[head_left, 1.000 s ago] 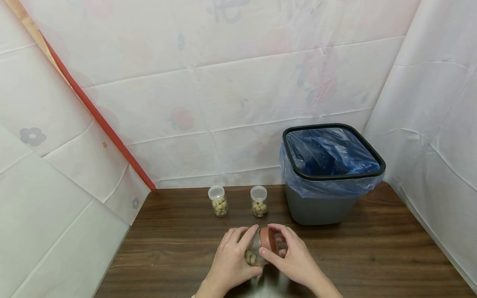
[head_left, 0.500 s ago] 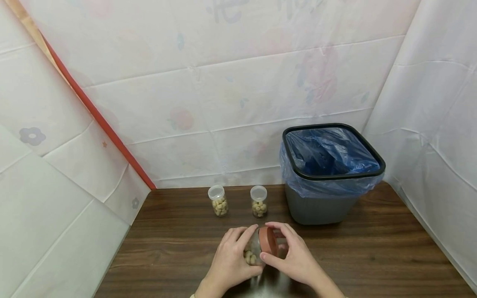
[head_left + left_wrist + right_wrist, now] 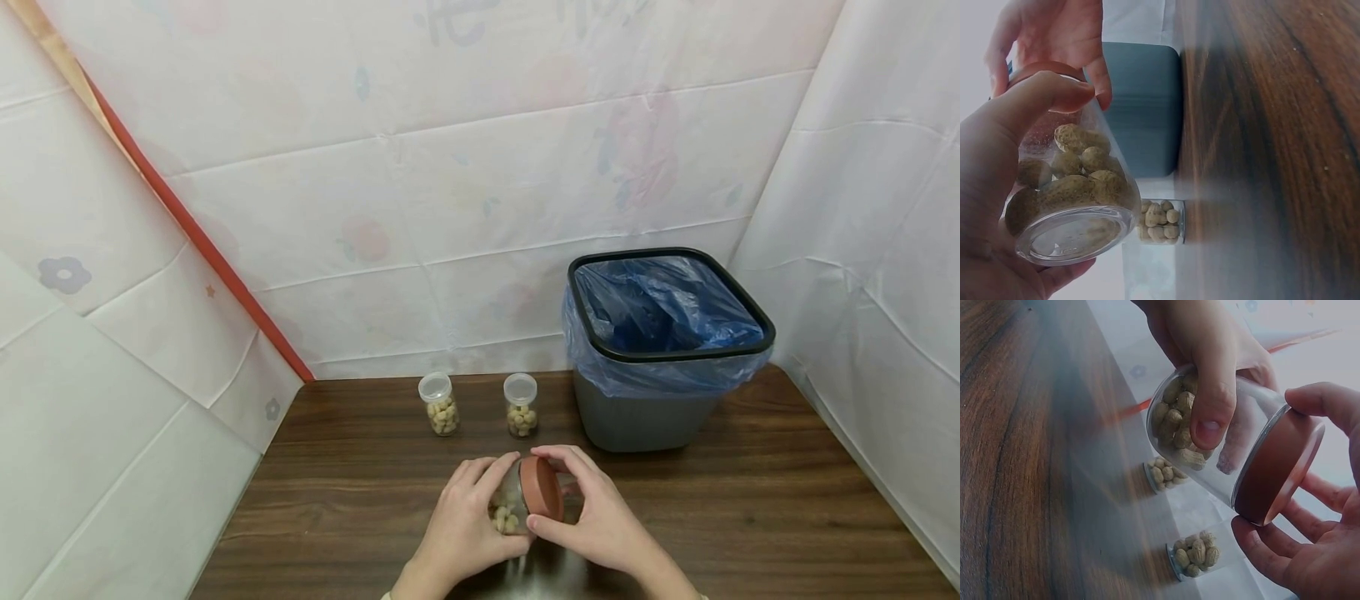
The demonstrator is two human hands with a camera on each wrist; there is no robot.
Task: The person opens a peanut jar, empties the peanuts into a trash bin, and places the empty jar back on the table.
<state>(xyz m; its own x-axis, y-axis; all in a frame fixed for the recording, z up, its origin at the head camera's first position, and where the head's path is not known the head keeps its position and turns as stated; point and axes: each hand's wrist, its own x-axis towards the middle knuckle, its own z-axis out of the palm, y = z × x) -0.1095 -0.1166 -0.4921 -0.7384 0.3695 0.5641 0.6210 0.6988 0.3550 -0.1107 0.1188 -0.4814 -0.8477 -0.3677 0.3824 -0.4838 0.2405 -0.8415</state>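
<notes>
A clear jar [image 3: 508,500] of unshelled peanuts [image 3: 1175,422] is tilted on its side above the table, its reddish-brown lid [image 3: 542,487] facing right. My left hand [image 3: 467,523] grips the jar's body, with the thumb across the glass in the right wrist view. On the lid's rim, my right hand [image 3: 596,518] pinches with thumb and fingertips. The lid sits on the jar's mouth; whether it is loose I cannot tell. Behind the hands stand two small clear jars, a left one [image 3: 440,407] and a right one [image 3: 521,407], both holding peanuts under translucent lids.
A grey bin [image 3: 637,417] with a blue bag [image 3: 660,383] folded over its black rim stands at the back right. White printed sheeting [image 3: 480,200] encloses the dark wooden table [image 3: 322,483] at the back and sides. A red strip [image 3: 202,237] runs down the left corner.
The right fingers have shifted slightly on the lid, and more of the lid's flat face shows. The left hand keeps its grip on the jar. The small jars and bin stay put.
</notes>
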